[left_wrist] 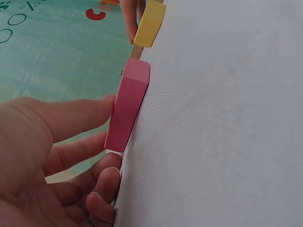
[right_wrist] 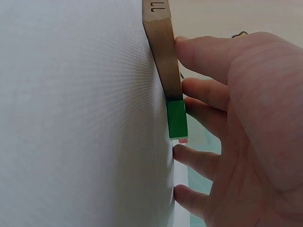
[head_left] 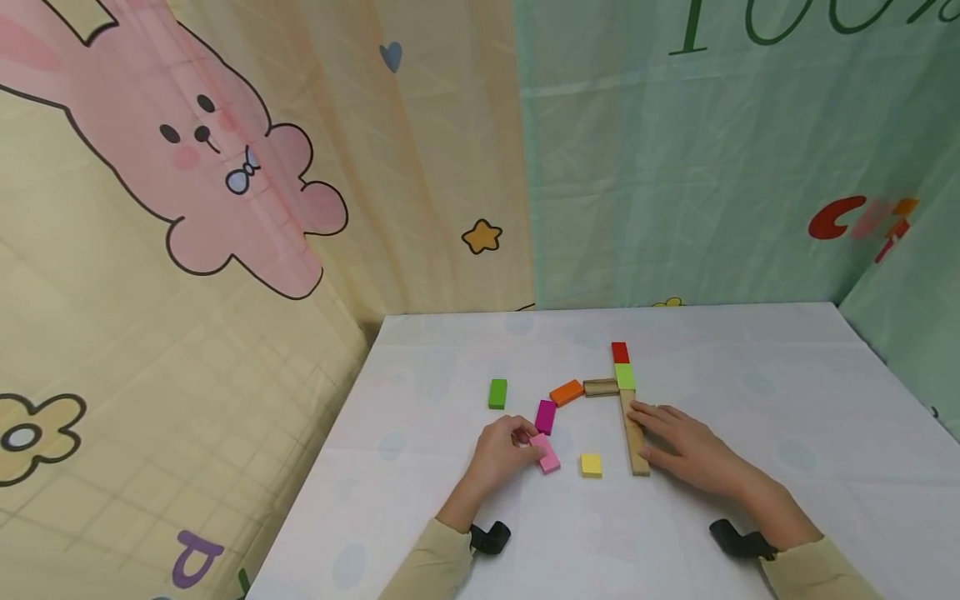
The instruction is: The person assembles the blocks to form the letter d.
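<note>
My left hand (head_left: 504,450) holds a pink block (head_left: 550,458) between thumb and fingers, flat on the table. Its near end touches or almost touches a magenta block (head_left: 546,416). An orange block (head_left: 566,392) and a short wooden block (head_left: 601,387) carry the curved line on to a straight column. That column has a red block (head_left: 619,352), a light green block (head_left: 625,377) and a long wooden piece (head_left: 636,442). My right hand (head_left: 693,450) rests along the right side of the wooden piece, its fingers fairly straight. In the right wrist view, fingertips touch the wood (right_wrist: 163,56).
A yellow block (head_left: 591,466) lies between my hands. Farther left lies a green block (head_left: 497,393). All stand on a white-covered table (head_left: 420,500), with a printed curtain (head_left: 442,150) hanging behind it. A black strap piece (head_left: 491,538) juts from each wrist.
</note>
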Tool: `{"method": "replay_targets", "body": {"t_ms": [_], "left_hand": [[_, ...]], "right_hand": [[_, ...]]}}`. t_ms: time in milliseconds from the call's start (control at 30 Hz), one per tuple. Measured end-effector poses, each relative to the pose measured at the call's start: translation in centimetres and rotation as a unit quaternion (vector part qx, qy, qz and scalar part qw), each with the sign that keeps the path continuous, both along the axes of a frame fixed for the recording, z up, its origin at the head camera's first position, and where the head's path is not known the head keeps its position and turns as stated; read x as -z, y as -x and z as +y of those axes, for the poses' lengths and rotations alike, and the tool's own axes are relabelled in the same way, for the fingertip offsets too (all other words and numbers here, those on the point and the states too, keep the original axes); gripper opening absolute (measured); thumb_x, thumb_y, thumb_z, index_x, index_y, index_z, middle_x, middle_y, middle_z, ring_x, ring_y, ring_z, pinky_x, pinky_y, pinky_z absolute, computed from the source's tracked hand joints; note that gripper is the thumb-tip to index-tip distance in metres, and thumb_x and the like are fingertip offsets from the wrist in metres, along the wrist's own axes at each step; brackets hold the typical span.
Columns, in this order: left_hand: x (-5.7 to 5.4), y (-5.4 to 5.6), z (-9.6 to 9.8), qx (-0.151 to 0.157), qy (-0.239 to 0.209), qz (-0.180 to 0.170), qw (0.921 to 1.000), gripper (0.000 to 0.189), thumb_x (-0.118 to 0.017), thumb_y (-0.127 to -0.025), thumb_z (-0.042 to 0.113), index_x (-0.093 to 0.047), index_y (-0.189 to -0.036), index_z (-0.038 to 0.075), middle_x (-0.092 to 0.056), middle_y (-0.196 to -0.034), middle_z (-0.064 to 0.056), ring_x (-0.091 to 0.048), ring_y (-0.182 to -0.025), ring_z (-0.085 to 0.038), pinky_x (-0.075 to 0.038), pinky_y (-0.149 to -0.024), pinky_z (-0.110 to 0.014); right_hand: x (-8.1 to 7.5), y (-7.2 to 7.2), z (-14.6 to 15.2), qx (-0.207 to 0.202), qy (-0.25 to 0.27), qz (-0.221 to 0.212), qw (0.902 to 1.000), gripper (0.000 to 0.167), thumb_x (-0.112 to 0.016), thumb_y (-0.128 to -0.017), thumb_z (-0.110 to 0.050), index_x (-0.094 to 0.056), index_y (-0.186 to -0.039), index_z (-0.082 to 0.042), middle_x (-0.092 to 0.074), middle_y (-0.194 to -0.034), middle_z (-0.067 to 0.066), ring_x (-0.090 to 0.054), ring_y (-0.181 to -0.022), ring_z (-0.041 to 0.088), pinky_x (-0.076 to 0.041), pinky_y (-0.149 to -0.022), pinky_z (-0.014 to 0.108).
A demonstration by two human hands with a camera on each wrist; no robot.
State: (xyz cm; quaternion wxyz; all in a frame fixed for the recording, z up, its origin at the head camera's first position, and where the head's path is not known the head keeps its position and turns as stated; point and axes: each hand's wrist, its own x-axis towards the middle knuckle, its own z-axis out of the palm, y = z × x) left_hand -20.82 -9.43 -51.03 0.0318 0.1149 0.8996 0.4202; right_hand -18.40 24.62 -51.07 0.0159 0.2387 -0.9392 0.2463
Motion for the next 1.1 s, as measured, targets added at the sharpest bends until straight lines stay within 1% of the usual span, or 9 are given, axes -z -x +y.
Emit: {"method": "replay_targets", "body": {"t_ms": [100,200,300,467,700,867,1100], "left_hand": [[-0.05,-0.01,0.03,-0.001,0.007,0.001,1.0000,0.020,-0.085,-0.083,0.027,-0.072,-0.095,0.018,-0.059,-0.086,0.005,-0.052,-0.078,-0.012,-0.047,-0.064,-0.027],[0.15,0.01,0.10,-0.002,0.013,0.003,0.9999,0.021,-0.085,-0.082,0.029,-0.072,-0.095,0.019,-0.058,-0.086,0.005,-0.052,-0.078,-0.012,-0.047,-0.063,-0.026],[0.30,0.05,0.24,-0.002,0.018,0.009,0.9998,0.021,-0.085,-0.082,0.031,-0.072,-0.094,0.020,-0.058,-0.086,0.005,-0.052,-0.080,-0.012,-0.047,-0.064,-0.026],[0.35,0.04,0.43,-0.009,0.021,0.008,0.9997,0.022,-0.085,-0.082,0.033,-0.071,-0.093,0.020,-0.058,-0.087,0.004,-0.052,-0.081,-0.013,-0.047,-0.065,-0.026],[0.15,-0.12,0.64,-0.017,0.035,0.009,0.9992,0.024,-0.085,-0.082,0.035,-0.071,-0.093,0.019,-0.058,-0.086,0.003,-0.052,-0.080,-0.012,-0.047,-0.065,-0.026],[-0.06,-0.24,0.68,-0.016,0.035,0.018,0.9991,0.024,-0.086,-0.082,0.032,-0.071,-0.093,0.018,-0.057,-0.085,0.003,-0.051,-0.078,-0.012,-0.045,-0.064,-0.026],[0.01,-0.18,0.85,-0.013,0.043,0.023,0.9987,0.023,-0.085,-0.082,0.033,-0.071,-0.093,0.018,-0.056,-0.083,0.004,-0.050,-0.076,-0.011,-0.044,-0.064,-0.025]], "right_hand": [[-0.02,0.04,0.00,-0.002,0.003,0.003,1.0000,0.065,-0.063,-0.098,-0.046,-0.047,-0.152,-0.013,-0.039,-0.157,0.008,-0.035,-0.139,0.047,-0.034,-0.100,0.069],[0.11,0.06,0.04,-0.003,0.001,0.004,1.0000,0.065,-0.062,-0.098,-0.046,-0.047,-0.152,-0.013,-0.039,-0.157,0.009,-0.036,-0.139,0.047,-0.034,-0.101,0.069],[0.19,0.13,0.12,0.000,-0.003,0.004,1.0000,0.065,-0.062,-0.098,-0.047,-0.047,-0.152,-0.013,-0.039,-0.157,0.009,-0.036,-0.139,0.048,-0.034,-0.101,0.069],[0.22,0.25,0.14,-0.003,0.001,0.008,1.0000,0.065,-0.063,-0.098,-0.046,-0.047,-0.151,-0.012,-0.040,-0.157,0.010,-0.035,-0.138,0.048,-0.033,-0.101,0.069],[0.14,0.34,-0.03,-0.010,-0.001,0.014,0.9999,0.064,-0.063,-0.098,-0.043,-0.047,-0.151,-0.011,-0.040,-0.157,0.010,-0.037,-0.138,0.047,-0.035,-0.101,0.068],[0.07,0.33,-0.11,-0.011,-0.003,0.014,0.9998,0.064,-0.064,-0.098,-0.043,-0.047,-0.151,-0.011,-0.040,-0.157,0.011,-0.037,-0.138,0.047,-0.035,-0.102,0.068],[0.11,0.21,-0.02,-0.008,0.001,0.011,0.9999,0.064,-0.064,-0.098,-0.043,-0.047,-0.151,-0.011,-0.039,-0.157,0.010,-0.036,-0.138,0.047,-0.035,-0.101,0.068]]}}
